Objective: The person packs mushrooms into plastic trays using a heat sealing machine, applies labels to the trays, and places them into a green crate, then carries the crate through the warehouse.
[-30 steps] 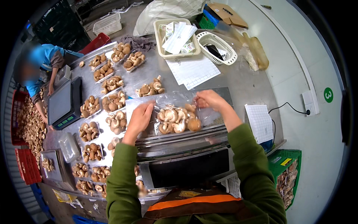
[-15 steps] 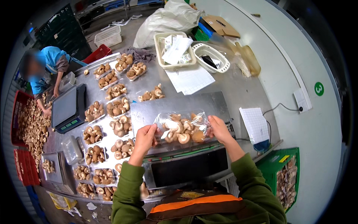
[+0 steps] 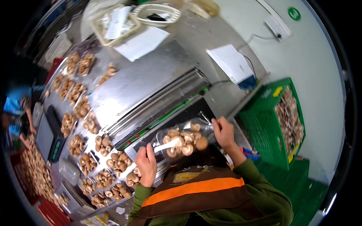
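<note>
- The left hand is closed on the left end of a film-wrapped pack of mushrooms
- The right hand grips the other end of the pack, thumb and fingers pinching the clear film
- The pack is held up between the two hands, just in front of the brown apron with its orange band, near the dark front panel of the metal-topped machine
- On the counter, left of the machine, trays of brown mushrooms stand in rows
- Right of the hands, a green crate holds more packed mushrooms
- Beyond the machine's right end lies a gridded paper sheet
- At far left, a co-worker's hand is by loose mushrooms, near a dark scale
</note>
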Available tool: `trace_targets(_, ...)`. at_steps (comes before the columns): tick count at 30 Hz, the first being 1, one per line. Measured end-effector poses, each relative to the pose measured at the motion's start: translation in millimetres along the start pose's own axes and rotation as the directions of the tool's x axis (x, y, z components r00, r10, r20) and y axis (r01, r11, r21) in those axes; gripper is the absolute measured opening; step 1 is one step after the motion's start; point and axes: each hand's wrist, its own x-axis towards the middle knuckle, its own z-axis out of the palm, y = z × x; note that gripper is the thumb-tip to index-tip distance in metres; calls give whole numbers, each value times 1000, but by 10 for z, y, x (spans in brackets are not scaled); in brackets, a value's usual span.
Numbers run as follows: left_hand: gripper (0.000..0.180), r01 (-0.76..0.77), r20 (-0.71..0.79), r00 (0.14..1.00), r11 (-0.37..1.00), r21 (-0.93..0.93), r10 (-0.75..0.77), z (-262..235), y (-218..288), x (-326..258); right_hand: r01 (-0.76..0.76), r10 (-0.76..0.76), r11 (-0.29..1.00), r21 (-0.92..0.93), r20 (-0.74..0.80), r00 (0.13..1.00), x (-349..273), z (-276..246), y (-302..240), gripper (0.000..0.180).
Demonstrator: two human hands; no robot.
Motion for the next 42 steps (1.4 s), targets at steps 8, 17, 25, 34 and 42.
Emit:
trace_targets(8,25,-461,169,884,873,156,437,1322,76,369,-89,134,977,196,-231,964,-384,894,988,14)
trace_targets(17,76,732,660,-229,-320,601,716,1115,1959,-311,-528,51,581,619,619,783,-647,-868,880,42)
trace_targets(25,54,728,743,-665,289,622,76,2134,3344,-331,-35,-262,788,615,386,885,-394,-2983,1053,66)
trace_targets(34,22,950,990,-17,312,-27,137,3182,3447,-812,-107,744,388,916,-242,623,11,-3113,3292,36)
trace_targets(42,16,959,975,219,196,-206,-48,2777,2729,-620,-365,658,668,649,-285,697,540,-2418,3756,34)
